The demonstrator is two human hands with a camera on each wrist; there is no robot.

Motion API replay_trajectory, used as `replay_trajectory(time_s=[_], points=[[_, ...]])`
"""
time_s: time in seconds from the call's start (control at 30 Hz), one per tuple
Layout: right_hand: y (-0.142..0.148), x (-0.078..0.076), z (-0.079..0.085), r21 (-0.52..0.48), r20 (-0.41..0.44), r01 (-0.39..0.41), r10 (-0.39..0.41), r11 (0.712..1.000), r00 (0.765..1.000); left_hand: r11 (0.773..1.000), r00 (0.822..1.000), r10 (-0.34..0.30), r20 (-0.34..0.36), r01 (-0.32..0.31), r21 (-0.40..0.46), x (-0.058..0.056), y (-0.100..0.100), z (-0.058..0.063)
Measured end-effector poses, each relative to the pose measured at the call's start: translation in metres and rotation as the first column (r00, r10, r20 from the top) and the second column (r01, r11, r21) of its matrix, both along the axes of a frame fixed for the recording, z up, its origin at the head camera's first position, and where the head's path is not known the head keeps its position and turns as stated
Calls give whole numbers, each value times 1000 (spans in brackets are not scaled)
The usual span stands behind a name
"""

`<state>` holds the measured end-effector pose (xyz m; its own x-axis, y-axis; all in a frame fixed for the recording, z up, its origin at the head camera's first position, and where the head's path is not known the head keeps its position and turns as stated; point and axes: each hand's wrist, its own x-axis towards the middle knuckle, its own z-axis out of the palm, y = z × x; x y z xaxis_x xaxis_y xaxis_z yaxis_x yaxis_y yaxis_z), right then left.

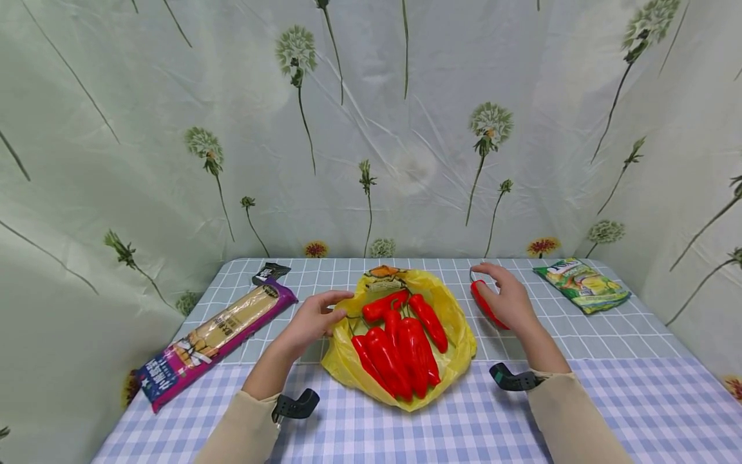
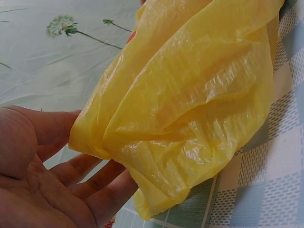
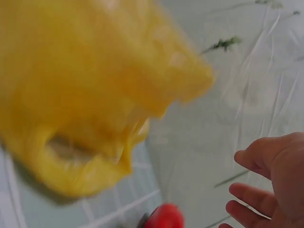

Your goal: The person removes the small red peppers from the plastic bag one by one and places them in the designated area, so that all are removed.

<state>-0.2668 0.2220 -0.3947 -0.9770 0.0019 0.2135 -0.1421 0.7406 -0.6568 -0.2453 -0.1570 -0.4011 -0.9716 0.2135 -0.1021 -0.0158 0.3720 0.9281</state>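
A yellow plastic bag (image 1: 458, 361) lies spread open on the table, with several shiny red peppers (image 1: 388, 351) inside. My left hand (image 1: 315, 316) pinches the bag's left rim; in the left wrist view its thumb and fingers (image 2: 111, 190) come from both sides of the fold, their tips hidden. To the right of the bag another red pepper (image 1: 487, 306) lies apart on the cloth. Over its right side is my right hand (image 1: 510, 299), thumb and fingers spread. The right wrist view has this hand (image 3: 273, 180) right of the pepper's rounded end (image 3: 165, 217).
At the left lies a long purple noodle packet (image 1: 220, 341), a small black packet (image 1: 270, 273) behind it. A green and yellow snack bag (image 1: 582, 285) lies at the back right. A flowered curtain (image 1: 406, 161) hangs along the far edge of the checked tablecloth (image 1: 371, 438).
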Motion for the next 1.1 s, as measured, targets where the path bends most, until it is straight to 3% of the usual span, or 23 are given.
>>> replay_trajectory(time_s=[0.33,0.53,0.83,1.1], points=[[-28,19,22,-40,-148,-64,57,997,987,1000,1000,4,18,-4,2,1,1,0],[-45,29,32,-46,-210,-152,139,987,968,1000,1000,-2,16,2,12,1,0,0],[-66,40,40,-81,-183,-327,309,941,933,1000,1000,1,7,-2,18,1,0,1],[-79,45,34,-98,-102,-422,413,901,905,1000,1000,13,14,-13,21,0,0,2]])
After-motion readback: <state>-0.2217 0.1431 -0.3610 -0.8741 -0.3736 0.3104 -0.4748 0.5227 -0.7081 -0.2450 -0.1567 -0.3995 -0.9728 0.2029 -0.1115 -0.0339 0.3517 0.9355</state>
